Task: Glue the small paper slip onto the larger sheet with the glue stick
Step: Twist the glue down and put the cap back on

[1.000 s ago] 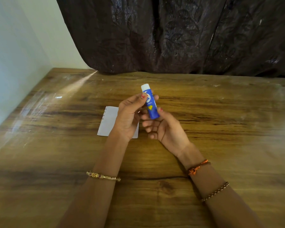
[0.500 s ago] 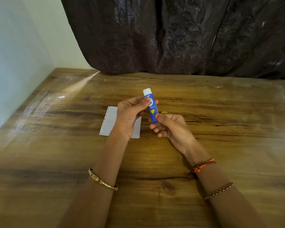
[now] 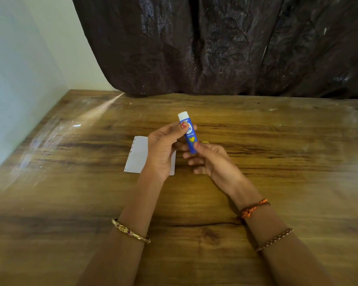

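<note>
A blue glue stick (image 3: 190,137) with a white end pointing up is held upright above the table's middle. My left hand (image 3: 162,150) pinches its upper part between thumb and fingers. My right hand (image 3: 210,159) grips its lower end, where a bit of yellow shows behind my thumb. A white paper sheet (image 3: 137,154) lies flat on the wooden table (image 3: 277,153), partly hidden under my left hand. I see no separate small slip.
A dark patterned curtain (image 3: 215,44) hangs along the table's far edge. A pale wall (image 3: 19,79) borders the table on the left. Bare wood lies to the right and in front of my arms.
My right hand has turned from open-palmed under the stick to gripping its lower end. The stick has stood up straighter. My left hand keeps its pinch.
</note>
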